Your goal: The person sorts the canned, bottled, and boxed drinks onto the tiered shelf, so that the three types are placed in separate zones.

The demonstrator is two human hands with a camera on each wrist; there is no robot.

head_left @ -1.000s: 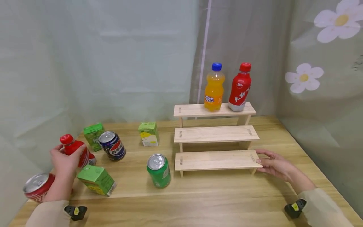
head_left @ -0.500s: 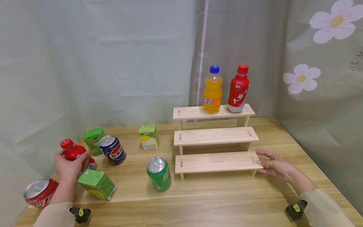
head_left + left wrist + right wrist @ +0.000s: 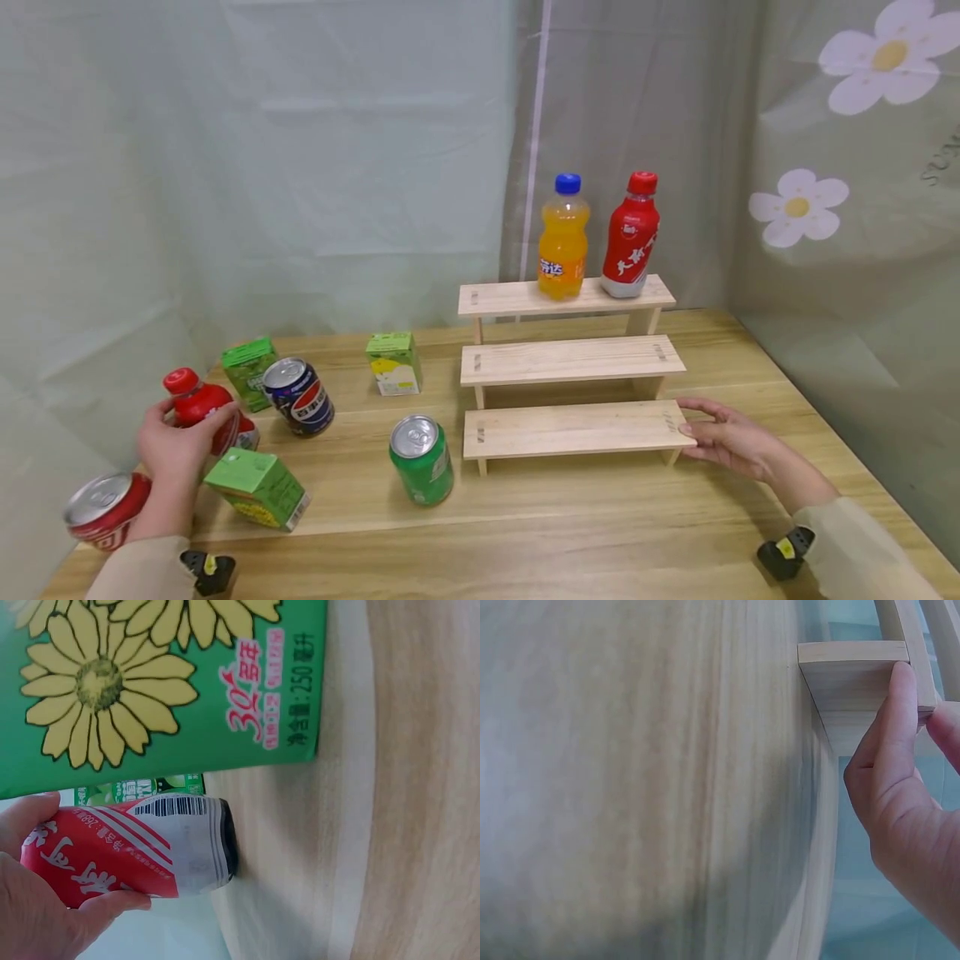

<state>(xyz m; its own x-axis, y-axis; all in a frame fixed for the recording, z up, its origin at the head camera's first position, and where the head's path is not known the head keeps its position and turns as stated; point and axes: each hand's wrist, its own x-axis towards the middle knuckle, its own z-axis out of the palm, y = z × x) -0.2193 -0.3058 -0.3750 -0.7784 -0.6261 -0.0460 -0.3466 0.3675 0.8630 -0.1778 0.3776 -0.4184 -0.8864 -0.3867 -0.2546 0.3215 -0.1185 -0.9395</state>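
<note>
On the left of the head view, a red bottle (image 3: 201, 403) with a red cap is gripped round its body by my left hand (image 3: 171, 446). The left wrist view shows the thumb and fingers on either side of the red bottle (image 3: 142, 851), its pale base near the wooden tabletop; whether it touches cannot be told. My right hand (image 3: 727, 443) pinches the right end of the lowest step of a three-tier wooden stand (image 3: 570, 431). In the right wrist view, thumb and finger of the right hand (image 3: 911, 776) hold the board's edge.
An orange soda bottle (image 3: 563, 242) and another red bottle (image 3: 631, 237) stand on the top tier. Around the left hand are a red can (image 3: 108, 512), green drink cartons (image 3: 258, 489) and a dark blue can (image 3: 300, 400). A green can (image 3: 422, 462) stands left of the stand.
The head view has tilted slightly. My left hand stays on the red bottle, which has shifted very slightly. My right hand keeps its hold on the stand.
</note>
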